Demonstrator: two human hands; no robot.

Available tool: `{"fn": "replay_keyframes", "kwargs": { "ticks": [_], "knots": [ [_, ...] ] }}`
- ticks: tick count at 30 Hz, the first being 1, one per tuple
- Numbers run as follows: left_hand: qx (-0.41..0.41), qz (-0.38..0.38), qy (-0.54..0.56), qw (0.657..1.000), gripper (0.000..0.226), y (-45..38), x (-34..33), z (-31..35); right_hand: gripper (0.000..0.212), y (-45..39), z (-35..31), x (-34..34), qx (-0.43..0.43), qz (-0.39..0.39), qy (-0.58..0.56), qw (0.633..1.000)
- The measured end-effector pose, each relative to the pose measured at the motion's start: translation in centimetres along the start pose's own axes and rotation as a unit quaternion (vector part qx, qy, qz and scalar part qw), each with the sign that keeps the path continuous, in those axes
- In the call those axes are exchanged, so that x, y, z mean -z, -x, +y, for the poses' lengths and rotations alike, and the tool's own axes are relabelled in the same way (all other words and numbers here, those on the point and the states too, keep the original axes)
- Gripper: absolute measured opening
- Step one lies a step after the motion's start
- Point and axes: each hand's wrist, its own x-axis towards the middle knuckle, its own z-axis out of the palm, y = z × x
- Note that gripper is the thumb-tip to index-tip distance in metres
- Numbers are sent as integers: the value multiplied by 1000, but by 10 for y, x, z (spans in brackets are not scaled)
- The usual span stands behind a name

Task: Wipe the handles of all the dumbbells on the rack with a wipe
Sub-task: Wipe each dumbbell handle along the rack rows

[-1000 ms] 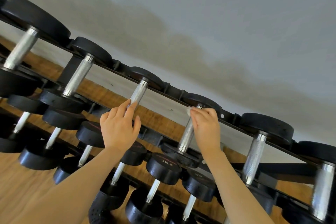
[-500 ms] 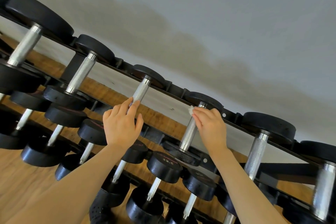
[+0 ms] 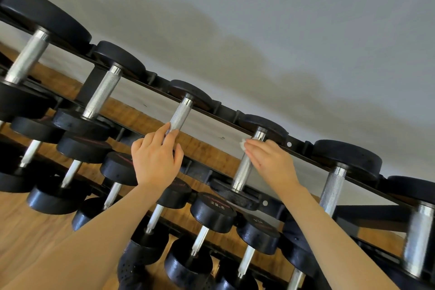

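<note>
A black rack (image 3: 226, 110) carries rows of black dumbbells with knurled silver handles. My right hand (image 3: 270, 162) wraps round the upper part of the handle (image 3: 242, 172) of the fourth top-row dumbbell, and a small white wipe (image 3: 242, 144) pokes out at my fingertips. My left hand (image 3: 155, 160) grips the lower part of the handle (image 3: 180, 114) of the third top-row dumbbell, one place to the left. The wipe is mostly hidden under my right palm.
More dumbbells (image 3: 103, 92) sit on the top row to both sides, with smaller ones (image 3: 211, 212) on the lower rows. A grey wall (image 3: 282, 30) rises behind the rack and a wooden floor (image 3: 28, 231) lies below.
My right hand with the wipe stays near the top of the handle, barely shifting. My left hand keeps its hold. The view has drifted slightly.
</note>
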Motion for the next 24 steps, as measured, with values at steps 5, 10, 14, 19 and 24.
{"fn": "replay_keyframes", "kwargs": {
  "ticks": [5,10,14,19,24],
  "knots": [
    [1,3,-3,1000,41,0,1,1,17,-17,10,5,-27,24,-12,999],
    [-3,5,-3,1000,41,0,1,1,12,-5,-5,-9,59,-78,-39,994],
    [-2,8,-3,1000,40,0,0,0,18,-2,-1,-3,43,-51,-36,997],
    [-3,15,-8,1000,38,0,-2,-1,25,15,-19,-4,51,-21,-56,997],
    [-4,19,-7,1000,38,0,-1,0,34,16,-14,-1,-18,-26,-63,997]
  ]
}}
